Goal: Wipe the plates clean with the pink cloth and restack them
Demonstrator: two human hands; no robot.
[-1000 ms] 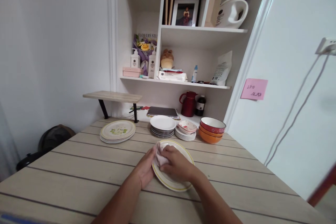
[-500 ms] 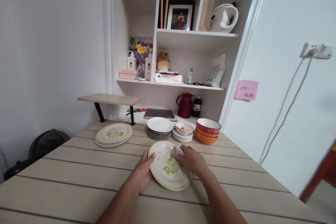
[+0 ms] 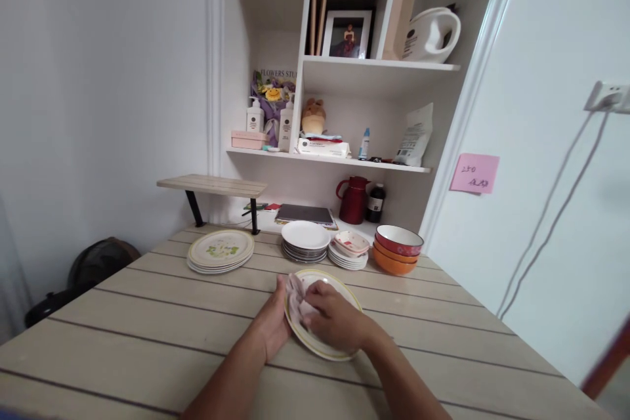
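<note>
My left hand [image 3: 273, 323] grips the left edge of a cream plate [image 3: 343, 285] with a yellow rim, its thumb up against the side. The plate is tilted above the wooden table. In my right hand [image 3: 338, 321] is a crumpled pale pink cloth [image 3: 294, 298], pressed on the left part of the plate's face beside my left thumb. My right hand and the cloth cover most of the plate's pattern. Further back on the left lies a stack of similar plates [image 3: 221, 248], the top one with a green floral print.
Along the table's [image 3: 147, 335] back stand a stack of white-topped plates [image 3: 305, 235], small dishes [image 3: 350, 244] and stacked bowls [image 3: 398, 241]. A raised wooden stand [image 3: 211, 185] is at back left. Behind are a red jug [image 3: 353, 200], a dark bottle [image 3: 375, 203] and a shelf unit [image 3: 374, 164].
My right hand has moved the cloth from the plate's upper right to its left side, where it now looks more spread out. The view has shifted slightly; my left hand still holds the plate.
</note>
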